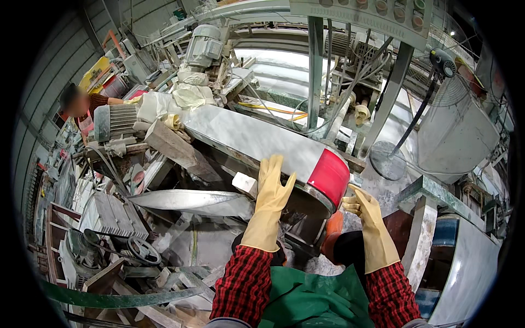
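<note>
My left hand [273,183], in a cream rubber glove, is open with fingers spread at the near edge of a long, flat, grey-white slab [246,134]. Whether the fingertips touch that edge, I cannot tell. A smooth red, rounded conveyor end [331,177] curves down at the slab's right end. Just right of this, my right hand [367,221] wears a matching glove. Its fingers are slightly bent and apart, with nothing visible in them. A white block [244,184] sits left of my left hand.
Rough stone blocks [178,150] and a pale curved strip [186,200] lie left. A handwheel [144,250] is lower left. A co-worker [82,104] stands at the far left. Metal posts [315,71] rise beyond the slab; a fan [445,82] stands right.
</note>
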A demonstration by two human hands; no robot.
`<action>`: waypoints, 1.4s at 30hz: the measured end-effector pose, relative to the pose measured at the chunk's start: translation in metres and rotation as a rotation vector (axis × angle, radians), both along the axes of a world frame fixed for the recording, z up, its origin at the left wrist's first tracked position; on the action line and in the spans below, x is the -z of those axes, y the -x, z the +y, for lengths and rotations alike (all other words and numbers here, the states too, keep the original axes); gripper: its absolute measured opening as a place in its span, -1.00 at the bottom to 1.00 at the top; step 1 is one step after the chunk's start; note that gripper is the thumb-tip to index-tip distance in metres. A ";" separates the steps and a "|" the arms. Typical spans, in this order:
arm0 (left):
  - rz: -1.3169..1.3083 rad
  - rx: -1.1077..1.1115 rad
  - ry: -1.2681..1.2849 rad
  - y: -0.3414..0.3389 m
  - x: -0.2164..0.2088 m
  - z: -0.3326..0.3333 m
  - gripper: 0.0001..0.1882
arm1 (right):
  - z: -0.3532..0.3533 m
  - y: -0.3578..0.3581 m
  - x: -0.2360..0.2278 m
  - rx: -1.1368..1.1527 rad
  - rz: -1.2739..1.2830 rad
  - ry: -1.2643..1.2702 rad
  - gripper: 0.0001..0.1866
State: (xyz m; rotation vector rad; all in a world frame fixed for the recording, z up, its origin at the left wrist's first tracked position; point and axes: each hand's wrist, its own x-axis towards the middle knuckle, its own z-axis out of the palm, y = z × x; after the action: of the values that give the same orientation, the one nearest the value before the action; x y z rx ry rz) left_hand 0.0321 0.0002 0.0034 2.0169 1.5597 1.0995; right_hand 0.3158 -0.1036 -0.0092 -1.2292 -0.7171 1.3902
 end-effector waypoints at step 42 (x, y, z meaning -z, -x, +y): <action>0.088 0.027 0.025 0.000 -0.005 -0.002 -0.10 | -0.001 0.003 -0.004 -0.002 0.004 -0.009 -0.47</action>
State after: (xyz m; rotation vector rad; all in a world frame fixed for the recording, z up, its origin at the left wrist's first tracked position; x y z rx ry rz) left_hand 0.0323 -0.0017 0.0085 2.0896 1.5753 0.9890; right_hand 0.3128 -0.1042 -0.0055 -1.2187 -0.7215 1.3893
